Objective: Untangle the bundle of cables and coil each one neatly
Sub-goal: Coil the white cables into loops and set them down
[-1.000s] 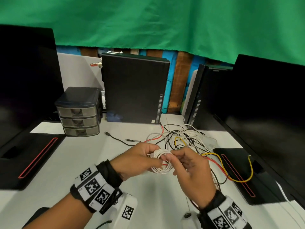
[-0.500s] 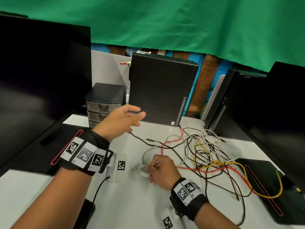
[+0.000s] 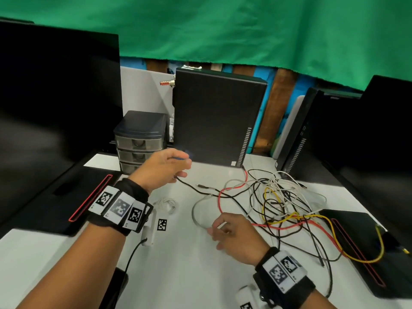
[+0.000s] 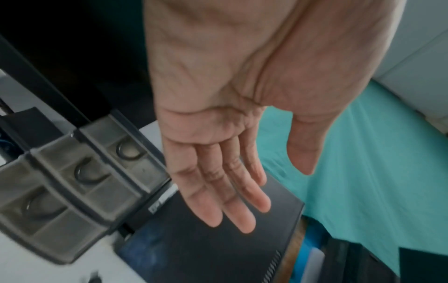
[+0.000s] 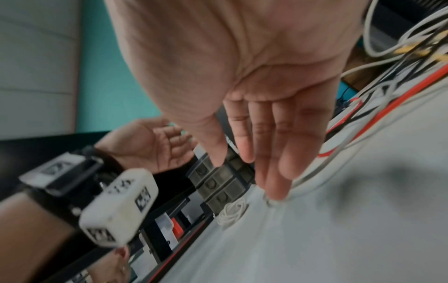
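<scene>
A small white coiled cable (image 3: 166, 205) (image 5: 232, 212) lies alone on the white table, just right of my left wrist. The tangle of black, white, red and yellow cables (image 3: 276, 197) (image 5: 392, 44) spreads over the table's right half. My left hand (image 3: 182, 168) (image 4: 278, 191) hovers above the table near a black cable end (image 3: 178, 178), palm bare and fingers straight. My right hand (image 3: 214, 233) (image 5: 244, 178) is low over the table with straight fingers. Its fingertips touch the grey cable loop (image 3: 196, 210) (image 5: 312, 178) at the tangle's left edge.
A grey drawer unit (image 3: 140, 139) and a black computer tower (image 3: 218, 121) stand at the back. Black monitors (image 3: 55, 97) (image 3: 379, 141) flank the table. Their black bases with red stripes (image 3: 66, 197) (image 3: 361, 241) lie left and right; cables trail over the right one.
Both hands held the white coil a second ago. The right hand set it down at the left, then moved right to the grey loop. The left hand let go, lifted and reached forward.
</scene>
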The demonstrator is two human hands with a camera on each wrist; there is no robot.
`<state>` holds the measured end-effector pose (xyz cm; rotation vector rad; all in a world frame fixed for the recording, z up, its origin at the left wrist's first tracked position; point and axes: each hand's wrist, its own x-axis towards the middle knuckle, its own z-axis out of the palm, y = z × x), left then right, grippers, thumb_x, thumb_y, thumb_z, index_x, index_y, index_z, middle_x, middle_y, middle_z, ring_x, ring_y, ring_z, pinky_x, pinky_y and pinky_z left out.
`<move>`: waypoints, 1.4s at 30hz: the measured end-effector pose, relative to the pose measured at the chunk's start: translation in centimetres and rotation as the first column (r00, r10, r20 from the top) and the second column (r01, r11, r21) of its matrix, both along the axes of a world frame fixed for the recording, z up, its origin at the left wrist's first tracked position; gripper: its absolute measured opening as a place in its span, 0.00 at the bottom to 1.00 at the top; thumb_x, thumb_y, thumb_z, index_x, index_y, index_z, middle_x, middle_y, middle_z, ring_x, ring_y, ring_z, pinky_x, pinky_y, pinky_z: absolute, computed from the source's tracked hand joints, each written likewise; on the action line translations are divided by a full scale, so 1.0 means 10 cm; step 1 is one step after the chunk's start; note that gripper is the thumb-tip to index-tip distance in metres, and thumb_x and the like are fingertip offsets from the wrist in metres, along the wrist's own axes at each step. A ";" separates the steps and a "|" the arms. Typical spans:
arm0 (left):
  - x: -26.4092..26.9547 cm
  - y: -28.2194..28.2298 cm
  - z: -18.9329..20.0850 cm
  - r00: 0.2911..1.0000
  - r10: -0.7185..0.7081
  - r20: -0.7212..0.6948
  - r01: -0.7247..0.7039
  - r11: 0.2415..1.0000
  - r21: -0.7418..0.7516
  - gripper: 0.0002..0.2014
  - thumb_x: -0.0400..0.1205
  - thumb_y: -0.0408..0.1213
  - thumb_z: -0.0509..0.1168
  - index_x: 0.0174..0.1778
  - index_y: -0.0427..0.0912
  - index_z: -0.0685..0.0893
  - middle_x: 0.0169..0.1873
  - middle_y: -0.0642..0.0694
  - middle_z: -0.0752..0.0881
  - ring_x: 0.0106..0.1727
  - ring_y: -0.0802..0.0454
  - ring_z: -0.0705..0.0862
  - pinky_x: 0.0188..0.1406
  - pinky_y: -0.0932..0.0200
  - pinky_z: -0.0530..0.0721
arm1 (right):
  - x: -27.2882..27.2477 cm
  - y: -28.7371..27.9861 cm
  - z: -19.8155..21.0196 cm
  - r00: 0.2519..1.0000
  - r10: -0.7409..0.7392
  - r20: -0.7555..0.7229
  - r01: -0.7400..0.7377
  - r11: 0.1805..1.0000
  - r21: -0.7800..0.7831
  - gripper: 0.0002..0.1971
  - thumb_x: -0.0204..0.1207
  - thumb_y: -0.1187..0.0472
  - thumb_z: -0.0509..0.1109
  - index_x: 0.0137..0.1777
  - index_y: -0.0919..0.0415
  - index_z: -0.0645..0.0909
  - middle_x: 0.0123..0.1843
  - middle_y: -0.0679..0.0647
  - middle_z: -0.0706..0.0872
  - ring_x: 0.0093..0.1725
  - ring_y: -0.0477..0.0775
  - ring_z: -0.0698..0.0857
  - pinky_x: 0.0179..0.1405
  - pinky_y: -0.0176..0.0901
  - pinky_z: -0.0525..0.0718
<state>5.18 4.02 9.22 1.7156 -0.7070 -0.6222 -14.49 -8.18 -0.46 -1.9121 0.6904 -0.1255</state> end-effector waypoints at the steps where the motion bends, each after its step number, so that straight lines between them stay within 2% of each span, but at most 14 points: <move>1: -0.06 -0.05 -0.05 1.000 -0.015 -0.005 0.015 1.000 0.021 0.08 0.82 0.40 0.71 0.57 0.48 0.87 0.49 0.50 0.92 0.47 0.54 0.92 0.49 0.57 0.84 | -0.12 -0.03 0.04 1.000 -0.020 0.004 0.020 0.999 0.031 0.09 0.79 0.54 0.76 0.45 0.60 0.83 0.36 0.54 0.88 0.31 0.50 0.86 0.25 0.36 0.77; 6: -0.55 -0.48 -0.57 0.950 -0.313 0.014 0.285 0.881 0.378 0.05 0.83 0.40 0.70 0.45 0.44 0.89 0.39 0.48 0.89 0.30 0.55 0.84 0.25 0.65 0.75 | -0.69 -0.23 0.13 0.993 -0.111 -0.032 0.114 0.986 0.120 0.12 0.80 0.58 0.74 0.52 0.69 0.83 0.38 0.57 0.89 0.32 0.51 0.86 0.26 0.38 0.76; 8: -0.64 -0.69 -0.75 0.928 -0.346 0.137 0.228 0.820 0.525 0.08 0.81 0.44 0.72 0.48 0.43 0.88 0.43 0.46 0.88 0.38 0.51 0.86 0.34 0.61 0.84 | -0.86 -0.31 0.14 0.989 -0.147 -0.037 0.150 0.980 0.127 0.12 0.80 0.58 0.74 0.52 0.69 0.84 0.39 0.57 0.90 0.33 0.50 0.86 0.26 0.38 0.77; 11: -0.48 -0.95 -0.89 0.893 -0.191 0.408 -0.119 0.773 0.624 0.18 0.81 0.44 0.68 0.65 0.40 0.78 0.63 0.40 0.83 0.65 0.39 0.83 0.63 0.48 0.83 | -1.03 -0.37 0.15 0.983 -0.183 -0.024 0.184 0.971 0.151 0.11 0.80 0.59 0.73 0.52 0.69 0.84 0.39 0.57 0.91 0.33 0.51 0.87 0.27 0.38 0.78; 17: -0.42 -1.08 -0.96 0.761 -0.323 0.564 -0.279 0.621 0.732 0.13 0.84 0.38 0.62 0.62 0.40 0.83 0.59 0.41 0.88 0.60 0.40 0.87 0.56 0.51 0.84 | -1.12 -0.38 0.16 0.988 -0.156 0.002 0.155 0.980 0.128 0.10 0.80 0.59 0.73 0.52 0.67 0.84 0.39 0.56 0.89 0.34 0.49 0.85 0.27 0.37 0.75; 20: -0.46 -1.12 -0.88 0.831 -0.330 0.448 -0.134 0.663 0.737 0.11 0.83 0.38 0.64 0.58 0.38 0.83 0.55 0.39 0.89 0.52 0.43 0.88 0.48 0.55 0.85 | -1.11 -0.39 0.15 0.985 -0.159 0.066 0.156 0.987 0.045 0.08 0.79 0.56 0.75 0.49 0.60 0.86 0.42 0.53 0.89 0.36 0.52 0.87 0.28 0.35 0.78; 23: -0.60 -1.05 -0.68 0.989 -0.145 -0.039 0.147 0.890 0.431 0.05 0.82 0.26 0.64 0.52 0.38 0.81 0.34 0.39 0.87 0.25 0.51 0.82 0.24 0.61 0.80 | -1.07 -0.34 0.11 0.984 -0.122 0.127 0.151 0.957 -0.247 0.10 0.76 0.44 0.75 0.54 0.44 0.86 0.52 0.39 0.88 0.49 0.41 0.86 0.50 0.39 0.84; 25: -0.75 -0.91 -0.50 0.930 -0.178 -0.320 0.228 0.965 0.127 0.13 0.82 0.22 0.63 0.59 0.41 0.79 0.30 0.41 0.84 0.23 0.52 0.80 0.21 0.62 0.79 | -1.00 -0.23 0.13 0.995 -0.009 0.096 0.057 0.854 -0.516 0.22 0.75 0.35 0.68 0.68 0.38 0.81 0.68 0.28 0.78 0.71 0.31 0.73 0.72 0.35 0.69; 27: -0.83 -0.80 -0.35 0.876 -0.305 -0.374 0.309 0.950 -0.048 0.14 0.84 0.23 0.64 0.62 0.42 0.83 0.32 0.43 0.83 0.26 0.53 0.82 0.25 0.63 0.82 | -0.87 -0.14 0.22 0.992 0.096 0.085 -0.021 0.772 -0.635 0.25 0.79 0.37 0.62 0.75 0.41 0.77 0.73 0.28 0.73 0.79 0.31 0.63 0.82 0.40 0.52; 29: -0.87 -0.70 -0.26 0.889 -0.330 -0.318 0.310 0.944 -0.114 0.10 0.86 0.28 0.64 0.59 0.40 0.87 0.36 0.42 0.84 0.29 0.53 0.83 0.30 0.64 0.84 | -0.75 -0.09 0.32 0.967 0.120 0.227 0.026 0.833 -0.553 0.12 0.84 0.46 0.63 0.60 0.43 0.84 0.50 0.34 0.87 0.59 0.36 0.82 0.74 0.45 0.70; 31: -0.84 -0.61 -0.24 0.923 -0.329 -0.198 0.324 0.944 -0.061 0.10 0.89 0.39 0.62 0.57 0.46 0.89 0.46 0.41 0.87 0.38 0.53 0.87 0.40 0.61 0.86 | -0.68 -0.12 0.48 0.920 0.071 0.385 0.101 0.907 -0.409 0.12 0.87 0.54 0.65 0.42 0.41 0.84 0.31 0.39 0.83 0.33 0.41 0.80 0.43 0.46 0.81; 35: -0.92 -0.49 -0.25 0.882 -0.468 0.045 0.462 0.880 0.106 0.21 0.89 0.59 0.49 0.52 0.58 0.88 0.60 0.52 0.87 0.63 0.52 0.84 0.65 0.47 0.82 | -0.59 -0.31 0.81 0.898 0.050 0.436 0.197 0.842 -0.502 0.12 0.87 0.60 0.64 0.49 0.47 0.88 0.34 0.36 0.85 0.37 0.39 0.81 0.37 0.29 0.75; 38: -1.04 -0.45 -0.07 0.920 -0.377 0.108 0.389 0.913 -0.122 0.22 0.92 0.47 0.49 0.39 0.45 0.81 0.40 0.47 0.90 0.49 0.50 0.89 0.60 0.48 0.85 | -0.46 -0.50 1.01 0.920 0.051 0.389 0.182 0.823 -0.538 0.09 0.86 0.57 0.67 0.51 0.52 0.89 0.38 0.40 0.87 0.40 0.40 0.83 0.42 0.31 0.78; 42: -0.87 -0.27 0.30 0.944 -0.293 -0.155 0.190 0.862 -0.470 0.20 0.92 0.45 0.50 0.35 0.43 0.72 0.24 0.49 0.70 0.26 0.52 0.72 0.33 0.57 0.76 | -0.34 -0.75 1.45 0.865 0.040 0.500 0.258 0.820 -0.510 0.06 0.82 0.60 0.72 0.52 0.49 0.90 0.38 0.38 0.89 0.39 0.33 0.85 0.40 0.23 0.79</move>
